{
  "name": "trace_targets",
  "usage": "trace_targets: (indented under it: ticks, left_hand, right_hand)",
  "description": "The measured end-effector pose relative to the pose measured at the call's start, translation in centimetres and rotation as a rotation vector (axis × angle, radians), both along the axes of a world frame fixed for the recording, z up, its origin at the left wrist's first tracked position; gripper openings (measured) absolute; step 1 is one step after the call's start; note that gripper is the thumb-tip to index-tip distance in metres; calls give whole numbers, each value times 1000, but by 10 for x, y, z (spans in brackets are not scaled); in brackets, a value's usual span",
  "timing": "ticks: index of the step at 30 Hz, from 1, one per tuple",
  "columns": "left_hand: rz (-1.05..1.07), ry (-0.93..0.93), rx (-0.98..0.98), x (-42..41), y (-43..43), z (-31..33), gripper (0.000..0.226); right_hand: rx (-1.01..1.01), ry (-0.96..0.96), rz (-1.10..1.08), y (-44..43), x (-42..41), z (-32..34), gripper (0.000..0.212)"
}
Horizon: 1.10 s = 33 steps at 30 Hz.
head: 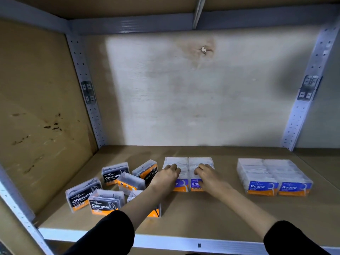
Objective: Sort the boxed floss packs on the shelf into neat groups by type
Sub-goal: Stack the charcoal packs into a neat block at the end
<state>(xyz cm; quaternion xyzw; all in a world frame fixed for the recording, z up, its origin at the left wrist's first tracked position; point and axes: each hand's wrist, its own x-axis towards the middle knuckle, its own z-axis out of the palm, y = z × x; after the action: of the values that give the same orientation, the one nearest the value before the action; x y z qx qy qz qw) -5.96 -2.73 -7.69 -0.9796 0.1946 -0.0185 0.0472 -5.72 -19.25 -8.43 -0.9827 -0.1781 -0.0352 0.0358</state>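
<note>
On the brown shelf board (211,214), two rows of clear "Smooth" floss boxes (184,161) with purple labels sit side by side in the middle. My left hand (168,176) lies flat on top of the left row and my right hand (207,175) on the right row, fingers spread, gripping nothing. To the right, two rows of "Round" boxes (274,176) with blue labels stand lined up. On the left, several black-label "Charcoal" boxes (104,201) are scattered at different angles; one lies partly under my left forearm.
The shelf bay has a brown side panel (42,107) on the left, a pale back wall (193,98) and perforated metal uprights (88,92). A metal front rail (165,242) runs along the near edge. Bare board shows behind the boxes and at the far right.
</note>
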Motion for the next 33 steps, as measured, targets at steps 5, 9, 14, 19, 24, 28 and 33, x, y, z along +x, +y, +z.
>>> trace_targets:
  ticks: [5, 9, 14, 19, 24, 28, 33]
  left_hand:
    - [6, 1, -16, -2, 0, 1, 42]
    - [13, 20, -33, -3, 1, 6, 42]
    - [61, 36, -49, -8, 6, 15, 44]
    - [102, 9, -48, -18, 23, 25, 39]
    - [182, -34, -61, -28, 56, 40, 34]
    - [257, -64, -63, -27, 95, 45, 32]
    - [364, -49, -74, -23, 135, 46, 29]
  right_hand:
    - [10, 12, 2, 1, 2, 3, 34]
    - [4, 10, 5, 2, 3, 7, 33]
    - [38, 29, 24, 14, 4, 18, 32]
    - [92, 65, 61, 35, 3, 25, 30]
    - [99, 77, 145, 67, 2, 30, 30]
    - [117, 74, 179, 95, 7, 30, 25]
    - [174, 58, 212, 121, 27, 28, 27]
